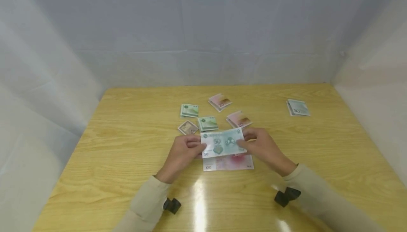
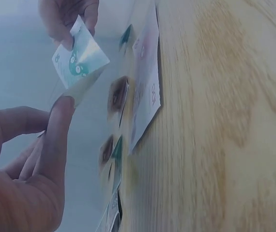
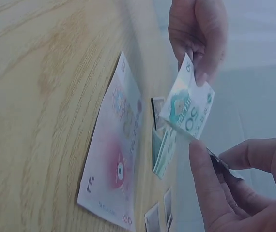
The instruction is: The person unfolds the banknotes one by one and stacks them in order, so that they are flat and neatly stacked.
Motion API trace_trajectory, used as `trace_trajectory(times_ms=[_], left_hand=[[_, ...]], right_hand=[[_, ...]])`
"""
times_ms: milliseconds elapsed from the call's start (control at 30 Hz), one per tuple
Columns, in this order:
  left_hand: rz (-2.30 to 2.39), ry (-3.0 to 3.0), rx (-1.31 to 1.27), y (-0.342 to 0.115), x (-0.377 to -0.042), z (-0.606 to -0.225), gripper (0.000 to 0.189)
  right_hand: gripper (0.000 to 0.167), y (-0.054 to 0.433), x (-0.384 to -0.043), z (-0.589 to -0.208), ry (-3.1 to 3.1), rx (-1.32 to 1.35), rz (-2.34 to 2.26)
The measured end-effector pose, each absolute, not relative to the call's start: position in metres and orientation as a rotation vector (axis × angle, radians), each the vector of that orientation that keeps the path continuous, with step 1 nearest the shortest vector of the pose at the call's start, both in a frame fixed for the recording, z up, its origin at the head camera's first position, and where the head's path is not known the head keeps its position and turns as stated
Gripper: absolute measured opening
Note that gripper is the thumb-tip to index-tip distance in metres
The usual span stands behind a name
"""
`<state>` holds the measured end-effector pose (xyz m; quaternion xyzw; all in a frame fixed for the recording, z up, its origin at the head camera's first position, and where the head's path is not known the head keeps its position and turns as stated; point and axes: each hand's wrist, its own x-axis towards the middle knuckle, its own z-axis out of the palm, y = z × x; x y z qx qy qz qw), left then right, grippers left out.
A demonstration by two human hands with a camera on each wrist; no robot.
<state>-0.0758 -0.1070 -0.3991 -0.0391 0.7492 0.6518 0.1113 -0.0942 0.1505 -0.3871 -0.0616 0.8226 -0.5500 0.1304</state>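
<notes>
Left hand (image 1: 183,152) and right hand (image 1: 264,147) each pinch an end of the 50 note (image 1: 222,143); advise keeping it taut and level above the 100 note (image 1: 229,163) beneath both hands.

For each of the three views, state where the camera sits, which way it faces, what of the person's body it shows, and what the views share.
Head: sits above, facing forward and down at the wooden table; shows both sleeved forearms, left hand and right hand holding the 50 note over the 100 note, with folded notes beyond.
Left wrist: sits at the left wrist, facing across the tabletop towards the right hand; left hand fills the near corner.
Right wrist: the mirror view, facing the left hand; right hand near.
Shared: all three show the 50 note pinched at both ends.
</notes>
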Motion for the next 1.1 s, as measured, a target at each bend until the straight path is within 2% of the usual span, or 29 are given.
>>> trace_trajectory(times_ms=[533, 1100], left_hand=[[1.900, 2.103, -0.171, -0.118, -0.078, -0.404, 0.030], [1.784, 2.156, -0.142, -0.116, -0.080, -0.408, 0.023]], right_hand=[[0.023, 0.169, -0.097, -0.391, 2.265, -0.117, -1.646], [0.020, 0.180, -0.099, -0.398, 2.270, -0.118, -1.561]])
